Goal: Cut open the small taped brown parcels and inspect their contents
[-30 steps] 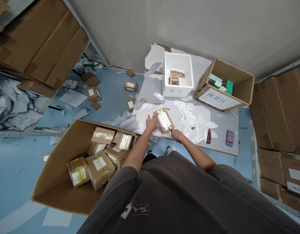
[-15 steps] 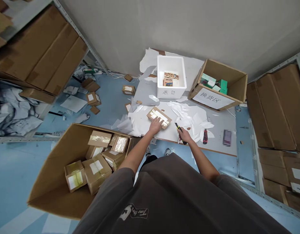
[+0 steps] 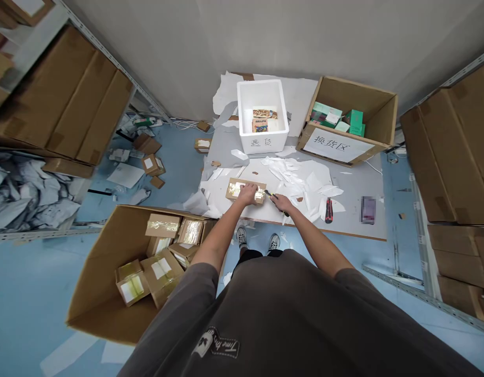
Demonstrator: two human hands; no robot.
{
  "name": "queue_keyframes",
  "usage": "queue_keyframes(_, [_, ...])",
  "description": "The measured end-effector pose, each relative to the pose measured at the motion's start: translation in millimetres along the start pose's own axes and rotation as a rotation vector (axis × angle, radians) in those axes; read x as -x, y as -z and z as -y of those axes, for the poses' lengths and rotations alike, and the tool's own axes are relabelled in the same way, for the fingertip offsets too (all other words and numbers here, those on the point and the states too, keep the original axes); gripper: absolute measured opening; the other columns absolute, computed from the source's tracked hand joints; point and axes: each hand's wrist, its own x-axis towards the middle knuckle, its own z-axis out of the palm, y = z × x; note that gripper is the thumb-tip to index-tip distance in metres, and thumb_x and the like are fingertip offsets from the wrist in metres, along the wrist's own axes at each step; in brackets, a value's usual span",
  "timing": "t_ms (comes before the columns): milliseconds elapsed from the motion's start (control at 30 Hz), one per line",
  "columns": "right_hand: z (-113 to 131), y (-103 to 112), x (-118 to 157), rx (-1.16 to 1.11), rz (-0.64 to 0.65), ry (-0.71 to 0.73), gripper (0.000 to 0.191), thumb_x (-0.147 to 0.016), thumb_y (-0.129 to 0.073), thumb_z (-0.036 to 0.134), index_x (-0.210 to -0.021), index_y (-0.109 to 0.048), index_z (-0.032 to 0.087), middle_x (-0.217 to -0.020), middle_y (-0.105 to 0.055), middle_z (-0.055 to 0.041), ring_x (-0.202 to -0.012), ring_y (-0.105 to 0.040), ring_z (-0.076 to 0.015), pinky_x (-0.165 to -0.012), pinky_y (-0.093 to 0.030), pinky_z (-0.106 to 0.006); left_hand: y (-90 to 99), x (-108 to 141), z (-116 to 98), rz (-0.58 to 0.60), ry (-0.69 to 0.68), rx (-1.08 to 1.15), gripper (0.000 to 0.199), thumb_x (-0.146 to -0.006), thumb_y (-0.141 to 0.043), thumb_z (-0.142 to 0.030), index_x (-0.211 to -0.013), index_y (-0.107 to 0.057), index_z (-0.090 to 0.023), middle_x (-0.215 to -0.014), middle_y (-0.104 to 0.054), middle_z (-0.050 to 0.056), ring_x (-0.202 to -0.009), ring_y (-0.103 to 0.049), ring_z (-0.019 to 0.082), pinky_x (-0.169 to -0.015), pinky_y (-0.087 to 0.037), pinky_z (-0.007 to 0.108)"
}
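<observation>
A small taped cardboard box (image 3: 234,190) lies on the table near its front edge, a shiny strip of clear tape along its top. My left hand (image 3: 248,194) grips it from above, fingers over the top toward the right half. In my right hand (image 3: 282,203) is a black and yellow utility knife (image 3: 269,193). Its tip is at the right end of the box; whether the blade touches the tape I cannot tell. Torn white paper (image 3: 293,175) lies just beyond the knife.
A white foam box (image 3: 263,142) and a cardboard box with green packages (image 3: 340,148) stand at the back. A red and black cutter (image 3: 329,210) and a blurred purple item (image 3: 368,210) lie right. A large carton (image 3: 95,272) of parcels stands left.
The cardboard box has turned, its long side now nearly parallel to the table's front edge. My right hand has brought the utility knife left to the box's right end.
</observation>
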Motion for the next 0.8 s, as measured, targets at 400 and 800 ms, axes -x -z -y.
queue_keyframes(400, [-2, 14, -15, 0.295, 0.023, 0.133, 0.038, -0.116, -0.046, 0.049, -0.108, -0.069, 0.021, -0.108, -0.078, -0.0082, -0.089, -0.069, -0.0220, -0.071, -0.042, -0.025, -9.9, 16, -6, -0.063, 0.039, 0.060, 0.070, -0.077, -0.091, -0.025, -0.138, -0.055, -0.025, -0.148, -0.060, 0.014, -0.142, -0.052, 0.036, -0.114, -0.044, 0.047])
queue_keyframes(800, [5, 3, -8, 0.173, 0.096, 0.071, 0.037, -0.116, -0.044, 0.049, -0.107, -0.066, 0.021, -0.085, -0.072, -0.0025, -0.057, -0.058, -0.0168, -0.062, -0.044, -0.027, -16.0, 27, -4, -0.104, -0.071, -0.020, 0.060, -0.079, -0.091, -0.029, -0.133, -0.066, -0.021, -0.147, -0.059, 0.019, -0.145, -0.050, 0.039, -0.121, -0.040, 0.053])
